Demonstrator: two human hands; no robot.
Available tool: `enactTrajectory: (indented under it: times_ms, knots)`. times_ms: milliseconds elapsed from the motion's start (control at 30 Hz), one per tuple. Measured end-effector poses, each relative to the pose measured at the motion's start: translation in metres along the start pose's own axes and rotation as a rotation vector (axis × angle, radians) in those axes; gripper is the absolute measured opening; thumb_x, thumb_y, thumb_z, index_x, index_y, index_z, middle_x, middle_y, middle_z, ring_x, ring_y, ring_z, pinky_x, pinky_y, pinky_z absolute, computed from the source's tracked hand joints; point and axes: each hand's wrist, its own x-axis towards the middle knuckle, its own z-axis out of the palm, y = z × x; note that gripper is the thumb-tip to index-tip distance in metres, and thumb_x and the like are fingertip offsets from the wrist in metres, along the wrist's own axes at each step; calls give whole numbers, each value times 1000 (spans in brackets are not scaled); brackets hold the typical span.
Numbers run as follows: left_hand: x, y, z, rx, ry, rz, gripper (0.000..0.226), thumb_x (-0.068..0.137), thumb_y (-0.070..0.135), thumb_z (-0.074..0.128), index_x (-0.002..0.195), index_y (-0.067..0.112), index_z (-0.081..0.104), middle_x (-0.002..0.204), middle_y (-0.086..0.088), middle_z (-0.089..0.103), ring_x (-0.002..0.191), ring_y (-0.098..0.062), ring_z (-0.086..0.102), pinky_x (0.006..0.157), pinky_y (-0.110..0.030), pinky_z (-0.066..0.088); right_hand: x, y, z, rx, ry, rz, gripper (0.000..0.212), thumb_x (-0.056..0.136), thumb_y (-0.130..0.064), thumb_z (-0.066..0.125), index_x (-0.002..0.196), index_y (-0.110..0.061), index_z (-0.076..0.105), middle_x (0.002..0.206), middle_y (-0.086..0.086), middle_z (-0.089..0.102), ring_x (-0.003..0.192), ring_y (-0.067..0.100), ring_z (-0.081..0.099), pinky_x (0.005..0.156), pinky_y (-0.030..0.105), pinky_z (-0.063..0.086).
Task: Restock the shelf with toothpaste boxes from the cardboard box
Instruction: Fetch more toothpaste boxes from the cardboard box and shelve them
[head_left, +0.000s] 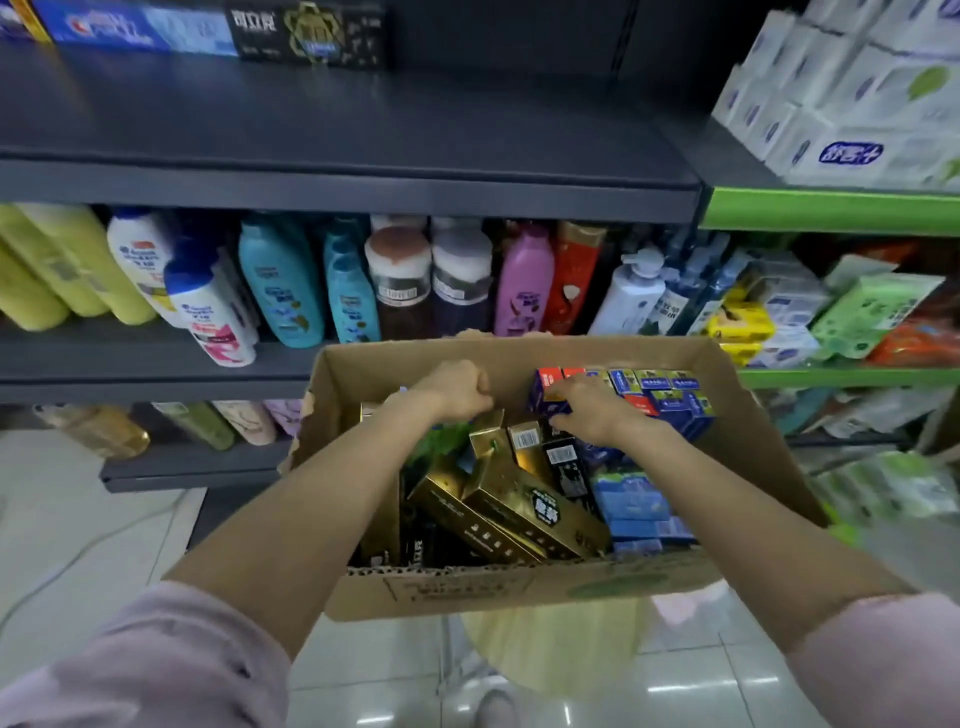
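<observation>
Both hands are inside the cardboard box (519, 584). The left hand (454, 389) is curled into a fist above the gold toothpaste boxes (524, 499) (holding nothing I can see). The right hand (589, 410) grips a purple toothpaste box (543, 397) by the far wall

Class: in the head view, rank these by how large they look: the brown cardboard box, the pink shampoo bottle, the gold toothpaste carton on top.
1. Brown cardboard box, clearly largest.
2-3. Gold toothpaste carton and pink shampoo bottle look alike; the carton is nearer, so unranked.
</observation>
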Motion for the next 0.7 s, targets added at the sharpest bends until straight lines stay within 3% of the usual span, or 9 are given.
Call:
enactTrajectory:
  times_ms: [133, 267, 400, 500, 600, 700]
  knots:
    - [14, 6, 39, -60, -122, -111, 54, 92, 27, 56, 141, 10, 39, 143, -10, 46, 129, -26, 45, 105, -31, 37, 16, 38, 18, 25, -29, -3, 55, 99, -25, 42, 149, -13, 23, 158, 8, 12, 145, 30, 12, 118, 36, 15]
    - [31, 1, 51, -96, -264, -178, 79, 85, 32, 64, 149, 19, 21, 150, -7, 34, 134, -25, 39, 111, -38, 34, 30, 54, 21, 75, -24, -35, 55, 101, -32, 34, 150, -13, 19, 158, 6, 13, 145, 27, 12, 117, 34, 12]
    - [34, -4, 48, -94, -246, -147, 82, 75, 32, 77, 143, 11, 36, 142, -6, 46, 128, -23, 45, 107, -33, 38, 41, 52, 15, -53, 91, -57, 56, 98, -35, 42, 148, -15, 25, 142, 14, 32, 134, 30, 29, 112, 41, 29]
    - [33, -8, 47, -147, -173, -120, 85, 71, 33, 81, 141, 9, 40, 140, -6, 49, 129, -22, 46, 105, -30, 38, 52, 40, 16, -126, 125, -45, 59, 89, -35, 60, 138, -13, 38, 132, 14, 37, 124, 30, 36, 105, 42, 37]
    - [28, -14, 40, -307, -87, -110, 83, 69, 32, 82, 140, 12, 45, 139, -4, 50, 129, -20, 45, 102, -26, 36, 59, 26, 19, -131, 193, -2, 62, 79, -24, 73, 130, -8, 41, 130, 16, 37, 122, 31, 37, 100, 41, 40]
    - [24, -18, 25, -481, 69, -121, 77, 69, 34, 81, 137, 16, 49, 136, -1, 52, 126, -17, 47, 97, -23, 37, 62, 22, 22, -140, 248, 0, 59, 77, -11, 72, 127, -10, 41, 128, 16, 39, 121, 30, 38, 97, 40, 41]
